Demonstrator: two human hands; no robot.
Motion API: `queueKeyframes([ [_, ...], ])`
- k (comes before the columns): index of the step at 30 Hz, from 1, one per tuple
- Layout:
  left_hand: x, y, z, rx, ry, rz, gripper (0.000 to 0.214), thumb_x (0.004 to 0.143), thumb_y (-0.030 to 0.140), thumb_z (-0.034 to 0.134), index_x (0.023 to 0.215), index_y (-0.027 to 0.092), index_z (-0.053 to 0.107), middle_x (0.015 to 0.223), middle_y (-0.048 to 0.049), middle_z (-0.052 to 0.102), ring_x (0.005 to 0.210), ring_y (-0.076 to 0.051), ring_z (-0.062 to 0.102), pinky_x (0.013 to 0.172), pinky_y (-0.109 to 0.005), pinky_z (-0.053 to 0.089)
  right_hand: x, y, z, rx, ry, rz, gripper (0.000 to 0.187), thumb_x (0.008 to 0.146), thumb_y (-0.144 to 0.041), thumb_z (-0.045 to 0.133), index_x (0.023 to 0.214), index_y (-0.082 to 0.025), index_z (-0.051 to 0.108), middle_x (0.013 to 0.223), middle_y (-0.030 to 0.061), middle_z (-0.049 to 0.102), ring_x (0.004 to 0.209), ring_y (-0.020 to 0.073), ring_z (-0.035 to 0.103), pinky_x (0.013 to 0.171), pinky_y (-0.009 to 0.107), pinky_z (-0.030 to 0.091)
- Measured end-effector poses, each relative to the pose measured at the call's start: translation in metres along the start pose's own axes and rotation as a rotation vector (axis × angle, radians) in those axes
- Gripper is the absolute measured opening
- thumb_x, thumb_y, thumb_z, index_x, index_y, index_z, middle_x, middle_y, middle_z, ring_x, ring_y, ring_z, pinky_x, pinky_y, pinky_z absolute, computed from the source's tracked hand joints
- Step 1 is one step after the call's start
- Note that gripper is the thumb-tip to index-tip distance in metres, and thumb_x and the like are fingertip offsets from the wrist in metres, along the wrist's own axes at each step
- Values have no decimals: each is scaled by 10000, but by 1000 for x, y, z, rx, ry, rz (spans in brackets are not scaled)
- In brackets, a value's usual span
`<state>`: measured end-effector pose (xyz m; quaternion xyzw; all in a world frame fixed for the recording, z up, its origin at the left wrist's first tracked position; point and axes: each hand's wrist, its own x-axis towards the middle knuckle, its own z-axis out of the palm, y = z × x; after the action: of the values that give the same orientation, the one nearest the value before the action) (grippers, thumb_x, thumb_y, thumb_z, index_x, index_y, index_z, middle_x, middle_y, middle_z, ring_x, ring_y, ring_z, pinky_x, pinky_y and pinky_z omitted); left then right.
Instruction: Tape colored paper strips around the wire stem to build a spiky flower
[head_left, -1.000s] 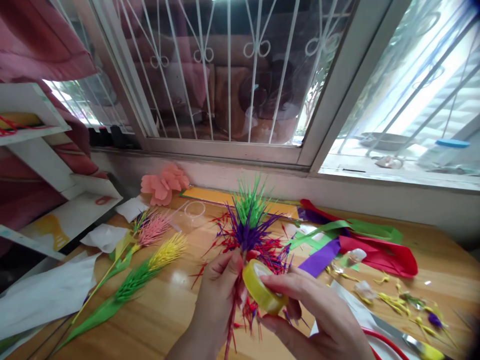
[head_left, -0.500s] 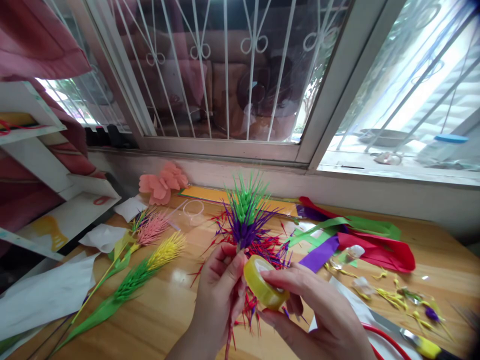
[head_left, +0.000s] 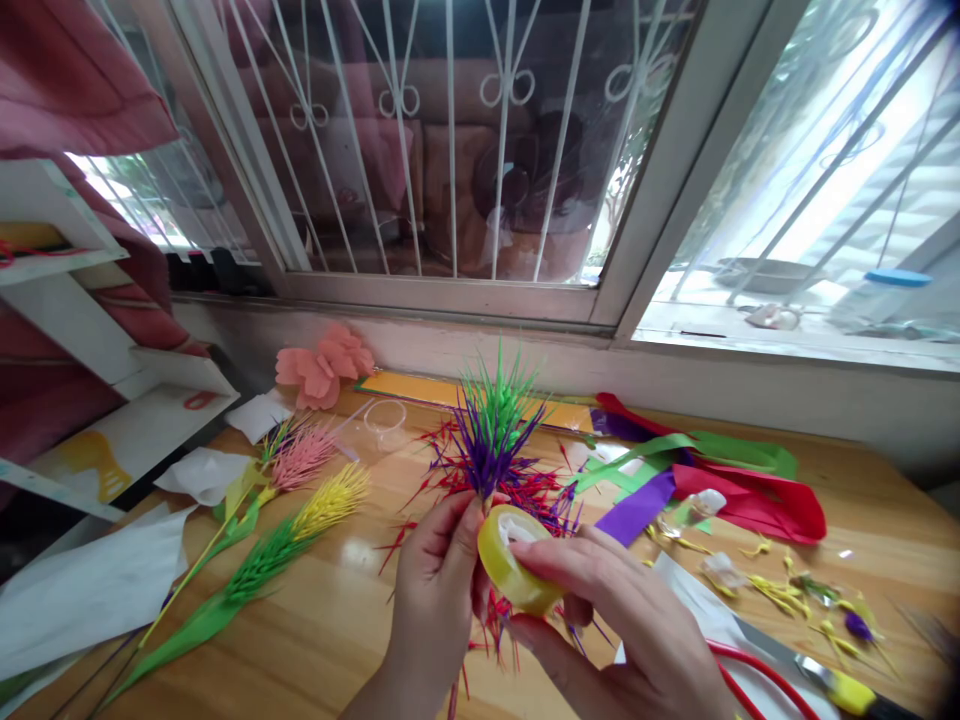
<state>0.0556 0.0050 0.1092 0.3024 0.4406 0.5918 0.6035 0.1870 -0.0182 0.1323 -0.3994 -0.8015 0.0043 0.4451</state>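
Observation:
Between the thumb and fingers of my left hand (head_left: 439, 580) is the stem of an artificial wheat ear (head_left: 499, 425), green at its tip and purple around its base. The ear stands nearly upright. My right hand (head_left: 622, 600) grips a roll of clear yellowish tape (head_left: 517, 560) close against the stem, just below the purple bristles. Whether a strip of tape is stuck to the stem cannot be made out. Under both hands, a pile of red and purple bristle pieces (head_left: 536, 490) lies on the wooden table (head_left: 337, 620).
Finished-looking wheat stems, green and yellow (head_left: 277, 550) and pink (head_left: 304, 455), lie at left beside white paper (head_left: 82, 590). Coloured strips (head_left: 750, 500), yellow scraps (head_left: 780, 595), red-handled scissors (head_left: 757, 685) and a yellow-handled knife (head_left: 851, 690) are at right. A window (head_left: 450, 290) stands behind.
The tape roll in my right hand has shifted slightly left and up, turning a little more face-on. The wheat ear has rotated and leans slightly more to the right.

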Motion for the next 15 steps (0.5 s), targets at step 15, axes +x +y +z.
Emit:
queueKeyframes([
  [15,8,4,0,-54,-72,-168,374,618,504,682,717,160,577,339,91,396,254,-20,269,261,-128,196,3,2,2,77,25,-2,300,782,-98,583,1069,-180,557,938,50,671,830,143,600,706,264,497],
])
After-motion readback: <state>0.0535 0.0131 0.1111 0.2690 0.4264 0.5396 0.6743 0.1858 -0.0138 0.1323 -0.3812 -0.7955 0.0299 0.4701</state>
